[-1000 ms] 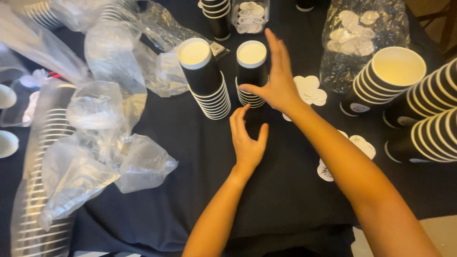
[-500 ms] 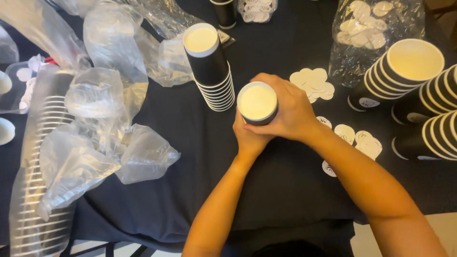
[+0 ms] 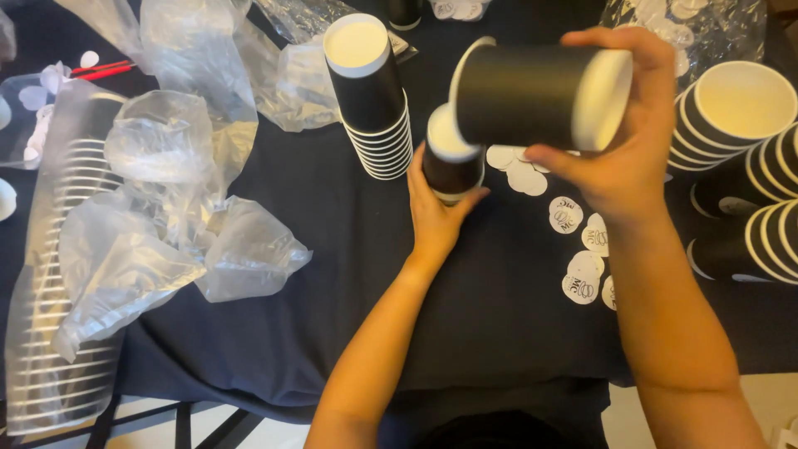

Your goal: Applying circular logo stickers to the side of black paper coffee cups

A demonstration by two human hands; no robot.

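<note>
My right hand (image 3: 625, 158) holds a single black paper cup (image 3: 532, 96) on its side, lifted above the dark tablecloth (image 3: 349, 274), its white base facing right. My left hand (image 3: 436, 212) grips a short stack of upside-down black cups (image 3: 451, 162) that stands on the cloth just below the lifted cup. A taller stack of upside-down black cups (image 3: 370, 91) stands a little to the left of it. Round white stickers (image 3: 582, 241) lie on the cloth beside my right wrist.
Crumpled clear plastic bags (image 3: 166, 191) and a plastic sleeve of cups (image 3: 58, 274) lie at the left. More stacks of black cups (image 3: 740, 125) lie at the right edge. A bag of round stickers (image 3: 690, 25) sits at the back right.
My right hand has pulled the top cup off the stack and lifted and tipped it sideways. My left hand stays around the remaining stack.
</note>
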